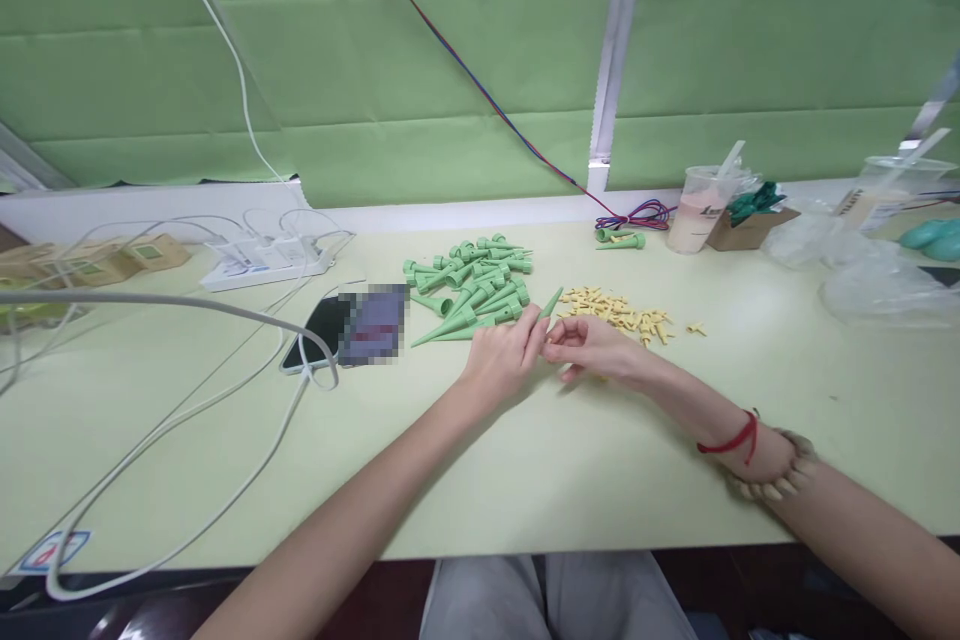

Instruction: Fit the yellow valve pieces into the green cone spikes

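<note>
My left hand [504,352] is closed around a green plastic spike [552,302], whose pointed tip sticks out beyond the fingers. Close against it, my right hand [589,345] has its fingertips pinched together at the spike's lower end; whatever they hold is hidden. Just beyond my left hand lies a heap of green spikes [480,285] with wide, cap-like ends. Small yellow branched pieces [619,310] are scattered behind my right hand, and one yellow piece [696,328] lies apart to the right.
Left of the heap are a phone [319,335], a power strip [262,263] and looping white cables [247,485]. At the back right stand a drink cup [694,210], a small cardboard box [746,230], another cup [877,195] and plastic bags [862,270]. A few green spikes [621,240] lie near bundled wire.
</note>
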The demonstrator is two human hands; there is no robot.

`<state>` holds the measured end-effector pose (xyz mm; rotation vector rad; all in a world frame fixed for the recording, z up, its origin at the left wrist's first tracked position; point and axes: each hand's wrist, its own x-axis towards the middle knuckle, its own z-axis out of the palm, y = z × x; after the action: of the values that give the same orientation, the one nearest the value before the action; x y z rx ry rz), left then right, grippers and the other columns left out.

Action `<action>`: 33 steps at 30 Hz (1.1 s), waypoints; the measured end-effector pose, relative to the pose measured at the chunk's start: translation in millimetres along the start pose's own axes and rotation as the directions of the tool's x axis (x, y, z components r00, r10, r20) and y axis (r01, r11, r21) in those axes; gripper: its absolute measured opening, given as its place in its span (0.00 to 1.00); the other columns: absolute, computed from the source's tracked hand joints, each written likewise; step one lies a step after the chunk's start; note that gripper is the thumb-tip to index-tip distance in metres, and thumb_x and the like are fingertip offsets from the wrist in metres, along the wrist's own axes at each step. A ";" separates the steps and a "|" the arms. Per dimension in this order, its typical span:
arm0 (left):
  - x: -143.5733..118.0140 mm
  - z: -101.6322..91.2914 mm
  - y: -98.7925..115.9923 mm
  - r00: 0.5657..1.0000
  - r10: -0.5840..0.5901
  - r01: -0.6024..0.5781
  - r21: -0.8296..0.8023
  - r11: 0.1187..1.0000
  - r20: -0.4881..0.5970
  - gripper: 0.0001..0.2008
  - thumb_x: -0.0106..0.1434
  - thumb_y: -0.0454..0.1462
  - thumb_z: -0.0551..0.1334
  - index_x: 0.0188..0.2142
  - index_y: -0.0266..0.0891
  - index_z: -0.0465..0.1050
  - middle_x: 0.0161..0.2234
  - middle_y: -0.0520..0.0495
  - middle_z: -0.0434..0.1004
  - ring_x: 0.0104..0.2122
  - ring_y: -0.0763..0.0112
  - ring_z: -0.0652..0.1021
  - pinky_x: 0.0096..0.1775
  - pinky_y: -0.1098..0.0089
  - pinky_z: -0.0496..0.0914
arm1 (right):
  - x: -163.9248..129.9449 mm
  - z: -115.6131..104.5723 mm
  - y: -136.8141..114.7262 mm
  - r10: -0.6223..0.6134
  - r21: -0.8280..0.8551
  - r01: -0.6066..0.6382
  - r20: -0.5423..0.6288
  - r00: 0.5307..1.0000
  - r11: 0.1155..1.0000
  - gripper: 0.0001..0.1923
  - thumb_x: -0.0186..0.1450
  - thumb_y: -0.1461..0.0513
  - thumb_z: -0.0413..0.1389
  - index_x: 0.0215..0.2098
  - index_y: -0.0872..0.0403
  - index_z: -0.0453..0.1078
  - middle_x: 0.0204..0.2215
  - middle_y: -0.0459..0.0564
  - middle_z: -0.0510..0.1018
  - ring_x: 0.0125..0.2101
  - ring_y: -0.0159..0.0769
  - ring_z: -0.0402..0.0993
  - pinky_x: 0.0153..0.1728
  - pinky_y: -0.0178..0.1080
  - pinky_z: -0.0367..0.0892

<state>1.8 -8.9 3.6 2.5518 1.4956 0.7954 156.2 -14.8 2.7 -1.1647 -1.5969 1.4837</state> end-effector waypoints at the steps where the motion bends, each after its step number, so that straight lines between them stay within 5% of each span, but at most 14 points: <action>1: 0.5 0.9 0.0 0.999 -0.029 0.029 0.006 1.000 0.016 0.16 0.65 0.42 0.42 0.34 0.38 0.65 0.16 0.51 0.61 0.15 0.70 0.66 0.21 0.70 0.46 | -1.0 3.6 0.7 -0.112 -0.128 0.101 -0.086 0.990 0.987 0.12 0.51 0.57 0.61 0.23 0.55 0.65 0.24 0.46 0.69 0.26 0.30 0.66 0.25 0.34 0.67; 4: 1.2 2.6 -0.7 0.992 -0.115 0.116 -0.014 0.993 0.048 0.15 0.65 0.41 0.41 0.33 0.40 0.63 0.17 0.52 0.61 0.17 0.68 0.66 0.21 0.70 0.47 | -3.3 11.1 2.1 -0.458 -0.493 0.318 -0.195 0.867 0.810 0.09 0.55 0.60 0.58 0.21 0.54 0.64 0.25 0.47 0.69 0.28 0.33 0.65 0.26 0.35 0.64; 6: 1.0 2.6 -1.6 0.991 -0.133 0.135 -0.081 0.988 0.029 0.15 0.66 0.42 0.41 0.32 0.41 0.61 0.17 0.53 0.61 0.18 0.69 0.66 0.22 0.71 0.49 | -2.8 11.5 2.2 -0.511 -0.529 0.357 -0.175 0.841 0.770 0.09 0.56 0.59 0.57 0.22 0.53 0.65 0.26 0.48 0.69 0.29 0.33 0.66 0.26 0.35 0.64; 11: -0.8 1.6 -3.3 0.984 -0.123 0.072 -0.342 0.937 -0.130 0.17 0.66 0.45 0.39 0.28 0.41 0.57 0.19 0.54 0.59 0.19 0.74 0.64 0.24 0.73 0.54 | 2.5 5.5 1.5 -0.088 -0.091 0.081 -0.078 0.993 0.993 0.18 0.50 0.49 0.60 0.27 0.54 0.66 0.23 0.45 0.68 0.23 0.31 0.68 0.22 0.35 0.69; 13: -1.5 1.5 -4.5 0.982 -0.109 0.049 -0.353 0.934 -0.152 0.17 0.66 0.45 0.40 0.28 0.41 0.57 0.18 0.55 0.58 0.18 0.75 0.63 0.24 0.74 0.54 | 2.7 5.4 1.1 0.042 0.104 -0.047 0.054 0.998 0.993 0.21 0.53 0.45 0.56 0.26 0.55 0.66 0.21 0.44 0.65 0.22 0.29 0.67 0.22 0.36 0.71; 17: -2.3 0.8 -7.8 0.993 -0.027 -0.002 -0.247 0.969 -0.117 0.15 0.65 0.43 0.42 0.30 0.40 0.61 0.18 0.54 0.62 0.17 0.74 0.64 0.23 0.74 0.54 | -0.2 6.6 -1.5 0.018 0.253 -0.056 0.152 0.988 0.966 0.20 0.54 0.47 0.57 0.27 0.57 0.69 0.24 0.45 0.67 0.22 0.25 0.65 0.20 0.29 0.70; 25: -0.3 -3.9 -0.2 0.998 -0.044 0.041 -0.073 0.996 -0.037 0.17 0.65 0.42 0.41 0.31 0.39 0.63 0.16 0.54 0.60 0.16 0.73 0.63 0.21 0.72 0.50 | 1.7 -3.8 -2.0 -0.015 -0.064 0.021 0.099 0.995 0.998 0.18 0.48 0.51 0.62 0.21 0.57 0.65 0.17 0.41 0.67 0.19 0.26 0.67 0.24 0.32 0.69; 33: 2.3 -1.7 0.1 0.996 -0.081 0.091 -0.292 0.952 0.047 0.20 0.66 0.45 0.39 0.26 0.40 0.61 0.20 0.53 0.63 0.22 0.73 0.65 0.26 0.73 0.57 | 4.3 -5.9 -0.4 -0.317 -0.428 0.329 0.100 0.943 0.842 0.17 0.55 0.51 0.57 0.22 0.54 0.59 0.17 0.41 0.67 0.20 0.27 0.66 0.22 0.31 0.59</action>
<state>2.0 -7.4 6.0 2.2571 1.3526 0.8828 159.7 -8.4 3.5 -1.0370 -2.1002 0.9459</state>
